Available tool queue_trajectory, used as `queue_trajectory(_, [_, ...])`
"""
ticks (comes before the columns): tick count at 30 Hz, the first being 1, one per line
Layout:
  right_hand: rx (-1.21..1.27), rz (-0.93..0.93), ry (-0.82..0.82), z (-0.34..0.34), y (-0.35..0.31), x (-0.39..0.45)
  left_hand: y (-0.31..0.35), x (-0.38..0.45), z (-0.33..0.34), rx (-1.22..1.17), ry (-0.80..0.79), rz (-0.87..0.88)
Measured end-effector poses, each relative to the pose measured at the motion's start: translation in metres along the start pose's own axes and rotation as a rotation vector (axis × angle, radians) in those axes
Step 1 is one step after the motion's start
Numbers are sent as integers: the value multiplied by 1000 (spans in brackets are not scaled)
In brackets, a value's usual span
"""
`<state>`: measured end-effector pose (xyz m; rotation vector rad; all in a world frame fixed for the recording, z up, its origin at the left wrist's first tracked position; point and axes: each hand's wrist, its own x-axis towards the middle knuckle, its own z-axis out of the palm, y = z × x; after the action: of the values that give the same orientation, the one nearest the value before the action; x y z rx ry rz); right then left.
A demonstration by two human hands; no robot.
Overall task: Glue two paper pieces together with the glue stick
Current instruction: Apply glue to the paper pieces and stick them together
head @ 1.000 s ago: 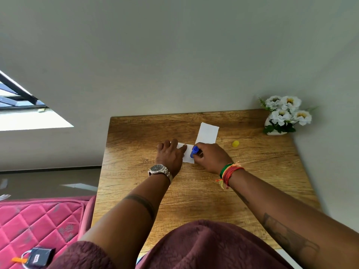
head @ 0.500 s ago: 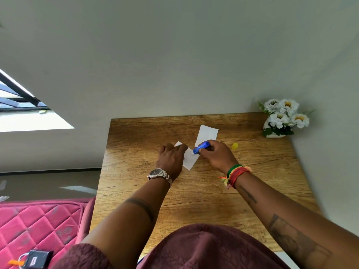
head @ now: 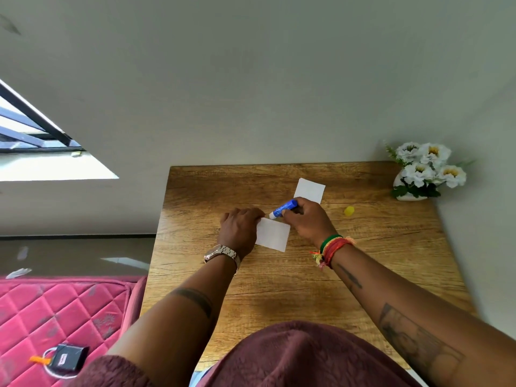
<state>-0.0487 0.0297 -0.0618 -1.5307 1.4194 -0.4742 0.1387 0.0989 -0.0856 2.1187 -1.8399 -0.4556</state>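
Left hand (head: 241,227) presses flat on the left edge of a white paper piece (head: 273,234) at frame centre on the wooden surface (head: 363,261). Right hand (head: 307,222) grips a blue glue stick (head: 283,209), tip at the paper's upper corner. Second paper piece (head: 310,189) lies just above; yellow cap (head: 349,211) right.

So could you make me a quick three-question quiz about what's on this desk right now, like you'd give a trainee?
1. True or false: the small yellow cap is still on the blue glue stick.
2. Which hand grips the glue stick? A) left hand B) right hand
3. Fill in: the glue stick's tip touches the nearer white paper square at its ____ edge, near or far?

Key: 1 false, the cap lies apart on the wooden table, right of the hands. 2 B; the left hand presses the nearer paper flat. 3 far; the second white paper piece lies beyond.
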Motion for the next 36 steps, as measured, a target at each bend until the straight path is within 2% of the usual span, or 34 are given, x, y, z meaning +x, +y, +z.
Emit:
queue_trajectory(3, [88, 55, -18, 1, 1, 5, 5, 6, -1, -73, -2, -14])
queue_trajectory(6, [293, 134, -48, 0, 2, 5, 12, 11, -3, -212, -8, -4])
queue_trajectory(11, [392, 165, -47, -4, 6, 3, 16, 21, -4, -347, -16, -88])
queue_trajectory(15, [416, 160, -31, -5, 3, 4, 14, 19, -6, -361, 126, -126])
queue_trajectory(17, [345, 139, -31, -4, 2, 5, 11, 14, -3, -249, 189, -193])
queue_trajectory(20, [95, 46, -22, 0, 1, 5, 4, 5, 4, -110, 93, -342])
queue_trajectory(23, [-144, -80, 6, 8, -2, 4, 1, 4, 7, -159, 32, -413])
queue_trajectory(36, [-527, -310, -113, 17, -13, 8, 6, 9, 5, -46, -15, -356])
